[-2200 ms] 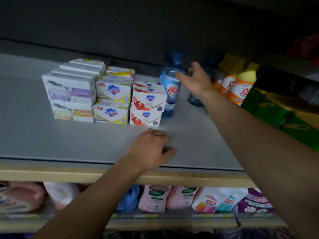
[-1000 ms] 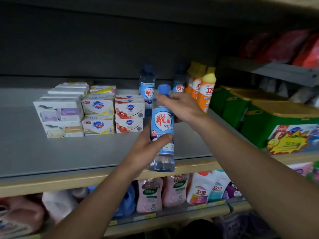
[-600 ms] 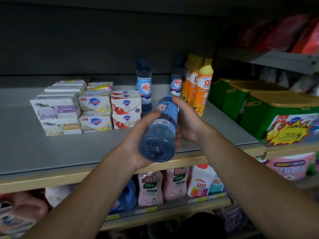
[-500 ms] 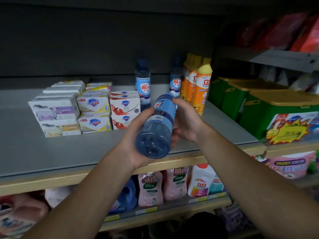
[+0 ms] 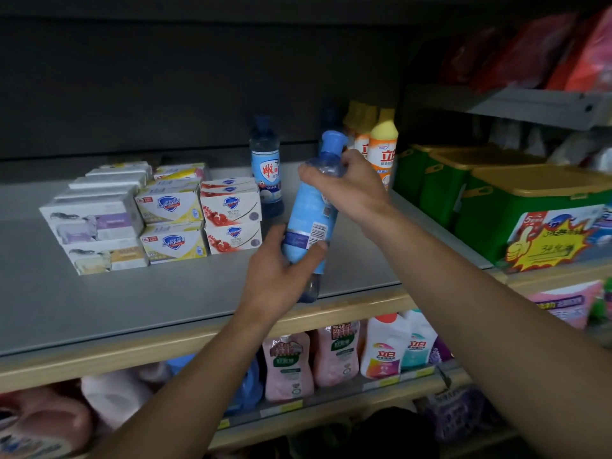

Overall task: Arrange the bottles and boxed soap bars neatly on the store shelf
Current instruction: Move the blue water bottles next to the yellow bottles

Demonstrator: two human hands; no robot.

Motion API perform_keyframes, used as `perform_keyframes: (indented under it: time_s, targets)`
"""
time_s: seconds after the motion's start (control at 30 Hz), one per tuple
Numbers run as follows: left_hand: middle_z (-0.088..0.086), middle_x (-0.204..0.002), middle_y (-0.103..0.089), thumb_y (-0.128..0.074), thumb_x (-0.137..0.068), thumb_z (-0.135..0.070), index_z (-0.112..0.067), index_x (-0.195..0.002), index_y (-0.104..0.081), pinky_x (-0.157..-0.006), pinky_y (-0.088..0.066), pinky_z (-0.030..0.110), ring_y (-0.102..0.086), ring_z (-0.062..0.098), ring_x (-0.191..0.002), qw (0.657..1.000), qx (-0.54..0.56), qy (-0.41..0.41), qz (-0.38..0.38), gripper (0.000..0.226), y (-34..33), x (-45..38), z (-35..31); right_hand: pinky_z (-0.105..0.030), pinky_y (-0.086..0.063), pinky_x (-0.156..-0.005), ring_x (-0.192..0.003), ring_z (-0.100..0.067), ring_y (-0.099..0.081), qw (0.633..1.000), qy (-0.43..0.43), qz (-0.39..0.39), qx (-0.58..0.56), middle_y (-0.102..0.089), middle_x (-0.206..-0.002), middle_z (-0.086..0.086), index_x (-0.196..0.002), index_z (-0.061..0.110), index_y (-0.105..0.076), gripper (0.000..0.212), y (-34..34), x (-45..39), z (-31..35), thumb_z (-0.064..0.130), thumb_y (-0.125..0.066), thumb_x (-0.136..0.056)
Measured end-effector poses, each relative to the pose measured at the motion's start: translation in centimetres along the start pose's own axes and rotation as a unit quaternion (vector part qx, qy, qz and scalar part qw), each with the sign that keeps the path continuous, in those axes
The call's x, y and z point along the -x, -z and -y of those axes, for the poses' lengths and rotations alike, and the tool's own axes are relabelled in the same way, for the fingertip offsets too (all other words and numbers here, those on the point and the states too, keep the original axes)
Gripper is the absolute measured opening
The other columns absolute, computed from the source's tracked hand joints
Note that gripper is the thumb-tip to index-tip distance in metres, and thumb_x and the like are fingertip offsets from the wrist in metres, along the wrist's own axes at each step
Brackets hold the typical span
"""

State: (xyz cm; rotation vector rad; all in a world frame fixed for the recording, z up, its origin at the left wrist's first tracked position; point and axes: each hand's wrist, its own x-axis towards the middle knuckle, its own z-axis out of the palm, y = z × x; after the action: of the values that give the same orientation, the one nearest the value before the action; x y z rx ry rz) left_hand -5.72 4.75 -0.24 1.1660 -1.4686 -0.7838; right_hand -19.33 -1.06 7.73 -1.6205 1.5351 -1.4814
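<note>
We are gripping the blue bottle (image 5: pixel 309 220) with both hands, left hand (image 5: pixel 278 276) low, right hand (image 5: pixel 347 187) at its neck, its long axis leaning cap-end back over the shelf (image 5: pixel 116 293).

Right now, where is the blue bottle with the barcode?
Head view, centre: blue bottle held tilted above the shelf, left hand low, right hand near its cap.

Open room is left on the grey shelf (image 5: pixel 99 303) in front of the soap boxes (image 5: pixel 165 213). Farther back, passage is narrowed by a standing blue bottle (image 5: pixel 266 167), orange bottles (image 5: pixel 384 150) and green tubs (image 5: pixel 516 207).
</note>
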Motion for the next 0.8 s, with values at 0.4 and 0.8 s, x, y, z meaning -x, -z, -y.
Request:
perform_keyframes:
  time_s: [0.4,0.8]
  targets:
    - [0.018,-0.109,-0.070,-0.054,-0.077,-0.065,-0.008,-0.124,-0.064,-0.068,-0.058,0.038,-0.071,0.032,-0.080,0.783,0.474,0.264,0.302,0.075,0.7,0.8,1.1,-0.040,-0.058,-0.073,-0.089,-0.023,-0.073,0.894,-0.155,0.217,-0.361,-0.075,-0.098,-0.007,-0.114,0.013,-0.063,0.039,1.7,0.6,-2.1,0.041,-0.066,-0.087]
    - [0.013,-0.093,-0.074,-0.067,-0.076,-0.048,-0.011,-0.115,-0.061,-0.067,-0.059,0.038,-0.072,0.024,-0.076,0.910,0.335,0.227,0.093,0.055,-1.0,0.7,-0.3,-0.033,-0.062,-0.062,-0.073,-0.013,-0.075,0.983,-0.084,0.127,-0.098,-0.076,-0.085,0.004,-0.098,0.024,-0.066,0.038,1.1,-0.3,-1.6,0.057,-0.064,-0.081]
